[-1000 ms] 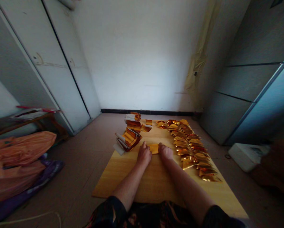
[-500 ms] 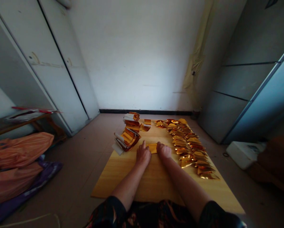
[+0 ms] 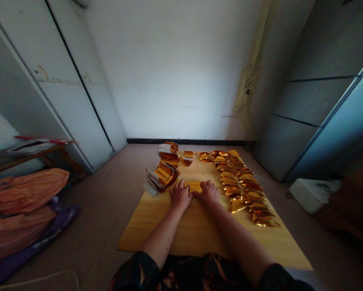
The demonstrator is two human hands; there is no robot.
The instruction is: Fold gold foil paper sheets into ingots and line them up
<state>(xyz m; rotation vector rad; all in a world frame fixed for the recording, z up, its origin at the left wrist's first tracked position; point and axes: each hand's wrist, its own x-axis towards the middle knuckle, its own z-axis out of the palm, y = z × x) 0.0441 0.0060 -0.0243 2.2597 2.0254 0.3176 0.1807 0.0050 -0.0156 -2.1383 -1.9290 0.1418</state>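
Now, in head view: shifted with left hand [image 3: 181,197] and right hand [image 3: 209,193] toward near edge of gold foil sheet [image 3: 195,185], flat on bench [image 3: 196,230] between foil stack [image 3: 166,173] and folded foil pieces [image 3: 230,178]. Likely working that edge, beyond steadying ends. Touching foil; cannot tell if pinched closed.

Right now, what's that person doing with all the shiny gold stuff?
A person has both bare hands on a small gold sheet lying on a wooden board. The left hand and right hand are at its two sides, thumbs close together near its front edge. Curled gold sheets sit to the left, and rows of folded gold pieces lie on the right.
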